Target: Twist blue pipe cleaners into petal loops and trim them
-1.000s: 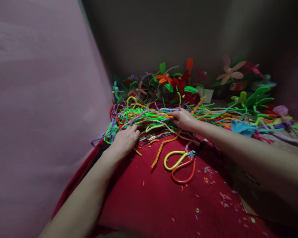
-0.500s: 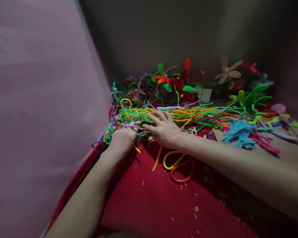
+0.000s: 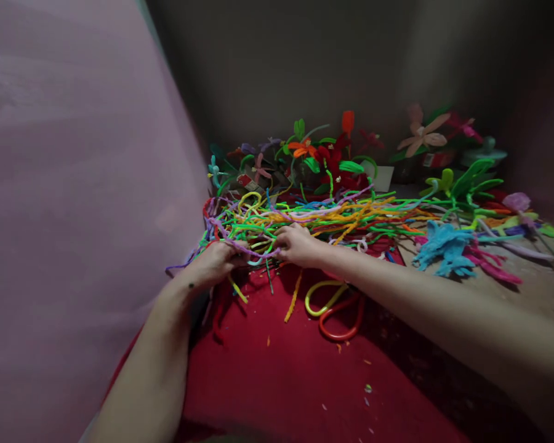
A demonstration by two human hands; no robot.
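A tangled heap of many-coloured pipe cleaners (image 3: 341,215) lies on the red cloth in front of me. At the heap's left end, my left hand (image 3: 219,261) is closed on some pipe cleaners, its fingertips partly hidden among them. My right hand (image 3: 300,246) is closed at the heap's near edge, fingers bent and pinched on pipe cleaners. A purple pipe cleaner (image 3: 257,253) sags between the two hands. Near my left wrist, a yellow pipe cleaner (image 3: 238,290) sticks out over the cloth.
Pipe-cleaner flowers (image 3: 305,147) stand behind the heap. Yellow (image 3: 321,312) and red (image 3: 339,338) loops lie below my right forearm. Blue fuzzy pieces (image 3: 443,249) rest on cardboard (image 3: 498,301) at the right. A pale wall (image 3: 87,215) rises close on the left. Small scraps dot the red cloth (image 3: 277,375).
My right hand's spread fingers have closed and moved slightly lower. My left hand has shifted a little left and down. The pipe cleaners at the left end have been lifted and rearranged.
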